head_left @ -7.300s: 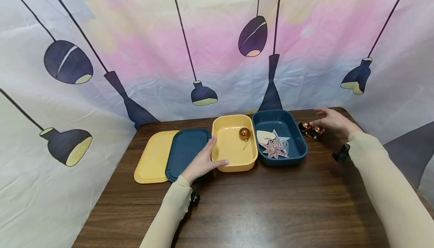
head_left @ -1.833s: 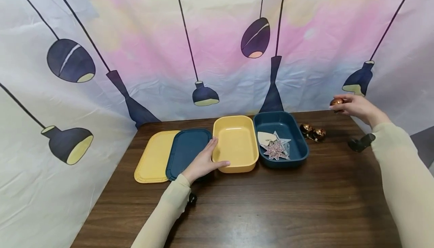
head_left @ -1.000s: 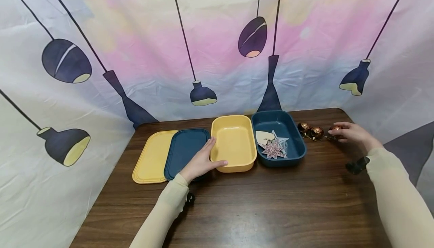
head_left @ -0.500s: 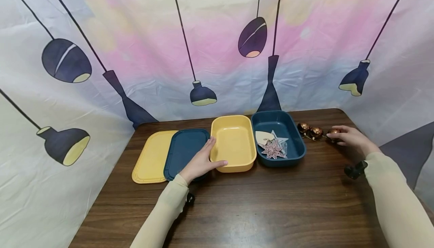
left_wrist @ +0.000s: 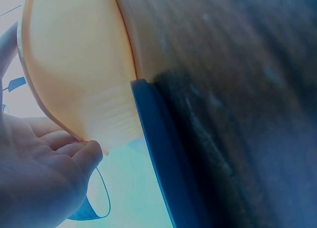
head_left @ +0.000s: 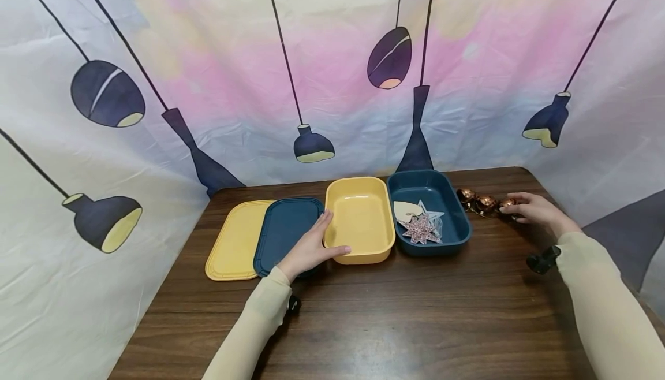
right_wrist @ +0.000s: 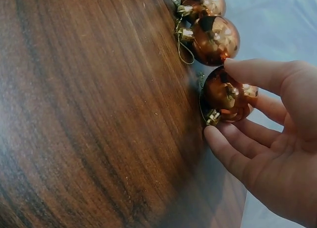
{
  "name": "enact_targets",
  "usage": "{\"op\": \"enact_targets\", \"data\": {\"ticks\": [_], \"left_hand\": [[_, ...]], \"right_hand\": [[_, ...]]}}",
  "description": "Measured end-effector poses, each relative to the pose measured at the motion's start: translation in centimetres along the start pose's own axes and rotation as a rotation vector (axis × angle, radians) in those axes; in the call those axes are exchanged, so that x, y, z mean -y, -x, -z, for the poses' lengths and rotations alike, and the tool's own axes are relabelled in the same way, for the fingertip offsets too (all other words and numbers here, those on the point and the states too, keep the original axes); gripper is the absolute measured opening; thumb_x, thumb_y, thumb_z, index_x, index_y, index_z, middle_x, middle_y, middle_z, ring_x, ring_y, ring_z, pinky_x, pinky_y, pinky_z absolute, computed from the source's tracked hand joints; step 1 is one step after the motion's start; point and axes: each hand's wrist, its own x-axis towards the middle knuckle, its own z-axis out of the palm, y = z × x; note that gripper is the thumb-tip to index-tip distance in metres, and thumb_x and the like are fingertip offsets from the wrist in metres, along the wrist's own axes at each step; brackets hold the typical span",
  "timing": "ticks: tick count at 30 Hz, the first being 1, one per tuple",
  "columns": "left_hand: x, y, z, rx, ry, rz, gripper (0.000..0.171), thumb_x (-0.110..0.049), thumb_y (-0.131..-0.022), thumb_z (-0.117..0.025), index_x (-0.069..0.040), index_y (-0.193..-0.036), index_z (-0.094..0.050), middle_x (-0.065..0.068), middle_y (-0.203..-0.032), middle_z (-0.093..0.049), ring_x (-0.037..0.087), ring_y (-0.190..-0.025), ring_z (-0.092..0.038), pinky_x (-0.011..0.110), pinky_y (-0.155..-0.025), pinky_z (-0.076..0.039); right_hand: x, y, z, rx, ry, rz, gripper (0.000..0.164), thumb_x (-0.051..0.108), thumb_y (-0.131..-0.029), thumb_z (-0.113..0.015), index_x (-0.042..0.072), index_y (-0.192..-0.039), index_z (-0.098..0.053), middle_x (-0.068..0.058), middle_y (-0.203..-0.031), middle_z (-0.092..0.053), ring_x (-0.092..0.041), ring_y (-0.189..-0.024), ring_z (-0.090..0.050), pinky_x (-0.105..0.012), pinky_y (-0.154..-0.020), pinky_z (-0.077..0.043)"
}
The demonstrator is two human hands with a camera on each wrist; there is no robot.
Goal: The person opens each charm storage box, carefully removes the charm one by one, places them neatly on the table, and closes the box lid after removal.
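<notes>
My right hand (head_left: 537, 213) is down at the table's right side, its thumb and fingers around a copper-coloured bauble (right_wrist: 230, 94) with a gold cap. Two more shiny baubles (head_left: 485, 204) lie beside it, in a line toward the blue box (head_left: 458, 241); gold cords trail from their caps. Across the table, my left hand (head_left: 307, 248) rests against the near left corner of the yellow box (head_left: 363, 218). Its thumb stretches along the front rim and the fingers lie against the left side, partly hidden. Nothing lies inside the yellow box.
Inside the blue box lie a glittery pink star (head_left: 421, 228), a pale star (head_left: 433, 215) and a cream piece (head_left: 407, 211). Left of the boxes, a dark blue lid (head_left: 288, 233) overlaps a yellow lid (head_left: 236, 241). A patterned cloth (head_left: 332, 79) hangs behind the wooden table (head_left: 395, 316).
The bauble that lay in the yellow box was lifted out by my right hand, then lowered beside the other two. Most recently it has shifted slightly left, closer to them. My left hand stays put.
</notes>
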Motion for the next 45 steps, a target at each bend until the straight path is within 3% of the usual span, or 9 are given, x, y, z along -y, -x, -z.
{"op": "enact_targets", "data": {"ticks": [13, 27, 36, 45], "left_hand": [[-0.07, -0.09, 0.10, 0.005, -0.003, 0.005, 0.109, -0.071, -0.069, -0.062, -0.017, -0.150, -0.013, -0.006, -0.154, -0.006, 0.009, -0.138, -0.006, 0.042, -0.108, -0.019], [-0.21, -0.10, 0.17, -0.002, 0.002, 0.006, 0.110, -0.072, -0.069, -0.062, -0.016, -0.150, -0.013, -0.007, -0.154, -0.005, 0.015, -0.140, -0.007, 0.044, -0.108, -0.020], [-0.16, -0.16, 0.09, -0.006, 0.000, 0.003, 0.110, -0.071, -0.069, -0.062, -0.016, -0.150, -0.014, -0.007, -0.154, -0.006, 0.015, -0.140, -0.008, 0.044, -0.108, -0.020], [-0.01, -0.03, -0.01, -0.005, 0.005, -0.007, 0.108, -0.070, -0.071, -0.062, -0.015, -0.150, -0.014, -0.005, -0.155, -0.007, 0.013, -0.139, -0.007, 0.045, -0.108, -0.019]], "right_hand": [[0.05, -0.13, 0.23, -0.004, 0.044, -0.009, 0.084, 0.034, -0.090, -0.062, -0.009, -0.144, -0.014, -0.039, -0.141, -0.014, -0.047, -0.122, -0.034, -0.042, -0.085, -0.048], [0.29, 0.11, 0.53, 0.017, 0.049, 0.006, 0.077, 0.020, -0.092, -0.059, -0.009, -0.145, -0.011, -0.039, -0.142, -0.011, -0.050, -0.123, -0.030, -0.051, -0.091, -0.041], [0.23, 0.34, 0.64, 0.010, 0.040, -0.001, 0.086, 0.028, -0.088, -0.064, -0.009, -0.145, -0.011, -0.040, -0.142, -0.012, -0.050, -0.123, -0.031, -0.049, -0.090, -0.043], [0.07, 0.47, 0.77, 0.024, 0.050, 0.013, 0.081, 0.020, -0.089, -0.061, -0.009, -0.145, -0.009, -0.040, -0.142, -0.011, -0.049, -0.122, -0.033, -0.048, -0.089, -0.044]]}}
